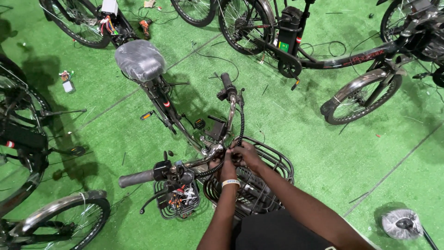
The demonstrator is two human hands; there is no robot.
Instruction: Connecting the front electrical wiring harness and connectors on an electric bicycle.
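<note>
Both hands, left hand (226,167) and right hand (246,155), grip cables (240,121) above wire basket (277,159).

Both forearms were bare, with no sleeves reaching the wrists. The left hand (227,167) wore a pale wristband (231,183), a narrow light strip with small dark printing too fine to read, sitting snug just behind the hand. The right hand (247,155) carried no band, ring or glove that could be seen. Below the arms, closest to the camera, a black garment (277,231) covered the torso, plain apart from a small pale mark at its lower edge.
</note>
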